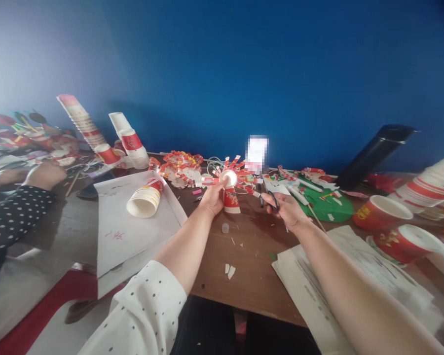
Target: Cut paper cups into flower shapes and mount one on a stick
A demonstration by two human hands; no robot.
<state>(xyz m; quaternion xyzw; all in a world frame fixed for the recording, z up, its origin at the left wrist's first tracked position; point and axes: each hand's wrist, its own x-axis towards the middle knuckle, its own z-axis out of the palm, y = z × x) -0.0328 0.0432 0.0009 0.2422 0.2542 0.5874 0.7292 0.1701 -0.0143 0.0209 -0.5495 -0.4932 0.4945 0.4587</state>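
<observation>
My left hand [213,198] grips a red and white paper cup [229,178] whose side is cut into strips that fan outward around its round white base. One wider uncut piece of its wall, red with a printed pattern, hangs down below the base. My right hand [285,209] is closed around the dark handles of a pair of scissors [273,199], with the blades pointing up and away toward the cup's right side. Whether the blades touch a strip is too small to tell. Behind the cup lies a heap of cut red and white paper pieces [183,167].
Stacked paper cups [145,201] lie on white paper [114,256] at left; more cup stacks [131,143] stand behind. A green sheet [327,204], black bottle [373,153], red cups [381,213] and papers [355,266] are at right. Another person's arm [25,207] rests at far left.
</observation>
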